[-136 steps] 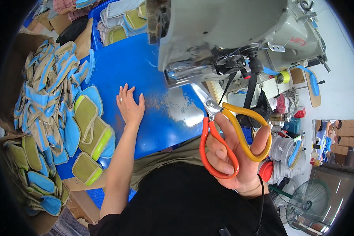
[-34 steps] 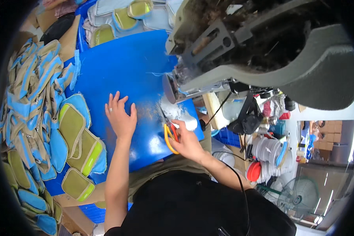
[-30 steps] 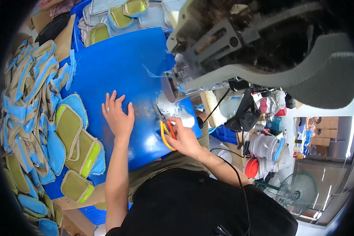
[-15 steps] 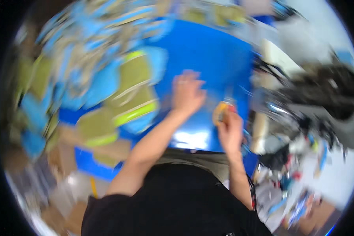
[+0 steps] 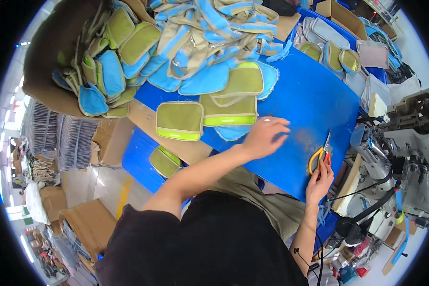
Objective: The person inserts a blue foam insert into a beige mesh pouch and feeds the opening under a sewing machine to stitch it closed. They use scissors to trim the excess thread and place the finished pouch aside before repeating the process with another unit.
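My right hand (image 5: pixel 321 181) has its fingers at the red handle of a pair of scissors (image 5: pixel 315 161), with one orange handle and one red. The blades point away from me, low over the blue tabletop (image 5: pixel 291 164). Stretched out over the table, my left hand (image 5: pixel 267 137) holds nothing and its fingers are apart. Just left of it, an olive fabric pouch with a lime strip (image 5: pixel 229 113) overlaps another olive piece (image 5: pixel 243 80) and blue fabric. A separate olive pouch (image 5: pixel 179 117) lies farther left.
A heap of blue and beige straps (image 5: pixel 209 35) covers the far side. At the far left, a cardboard box (image 5: pixel 47 76) holds several pouches. A sewing machine (image 5: pixel 376 152) stands at the right. One more pouch (image 5: pixel 165 162) rests lower, on a blue surface.
The view has swung left and sharpened. My left hand now appears closer to the pouches, and my right hand stays with the scissors.
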Tool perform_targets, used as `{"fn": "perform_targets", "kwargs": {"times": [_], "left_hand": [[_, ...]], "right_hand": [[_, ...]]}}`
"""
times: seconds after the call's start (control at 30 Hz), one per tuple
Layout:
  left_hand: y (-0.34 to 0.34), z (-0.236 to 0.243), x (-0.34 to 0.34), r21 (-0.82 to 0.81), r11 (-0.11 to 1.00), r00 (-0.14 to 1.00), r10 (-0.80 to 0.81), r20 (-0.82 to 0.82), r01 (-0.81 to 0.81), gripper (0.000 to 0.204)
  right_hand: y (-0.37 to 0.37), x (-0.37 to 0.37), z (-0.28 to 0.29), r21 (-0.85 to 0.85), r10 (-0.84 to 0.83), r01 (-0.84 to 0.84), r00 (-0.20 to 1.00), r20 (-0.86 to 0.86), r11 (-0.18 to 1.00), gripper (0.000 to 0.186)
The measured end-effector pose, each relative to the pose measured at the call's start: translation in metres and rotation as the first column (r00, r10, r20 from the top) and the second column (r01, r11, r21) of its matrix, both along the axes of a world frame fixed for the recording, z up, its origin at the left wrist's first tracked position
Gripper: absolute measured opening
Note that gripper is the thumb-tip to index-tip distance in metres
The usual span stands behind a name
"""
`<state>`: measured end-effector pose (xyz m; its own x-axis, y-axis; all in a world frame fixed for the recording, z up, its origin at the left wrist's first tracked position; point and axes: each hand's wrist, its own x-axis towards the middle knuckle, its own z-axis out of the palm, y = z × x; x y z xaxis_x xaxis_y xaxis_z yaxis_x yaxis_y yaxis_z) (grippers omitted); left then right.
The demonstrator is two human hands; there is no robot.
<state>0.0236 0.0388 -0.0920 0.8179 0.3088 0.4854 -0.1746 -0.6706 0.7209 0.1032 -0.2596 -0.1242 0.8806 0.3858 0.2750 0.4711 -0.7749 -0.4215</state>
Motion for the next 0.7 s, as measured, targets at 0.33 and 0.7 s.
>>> {"fn": "perform_targets", "kwargs": {"times": [0.33, 0.7], "left_hand": [[0.252, 0.065, -0.038, 0.394, 0.728, 0.799, 0.601, 0.025, -0.56, 0.022], [0.364, 0.107, 0.148, 0.674, 0.594, 0.802, 0.597, -0.003, -0.439, 0.04]], "right_hand": [[0.006, -0.011, 0.002, 0.101, -0.044, 0.041, 0.999, 0.028, 0.994, 0.036], [0.007, -0.01, 0.003, 0.147, -0.073, 0.06, 0.994, 0.083, 0.987, 0.032]]}}
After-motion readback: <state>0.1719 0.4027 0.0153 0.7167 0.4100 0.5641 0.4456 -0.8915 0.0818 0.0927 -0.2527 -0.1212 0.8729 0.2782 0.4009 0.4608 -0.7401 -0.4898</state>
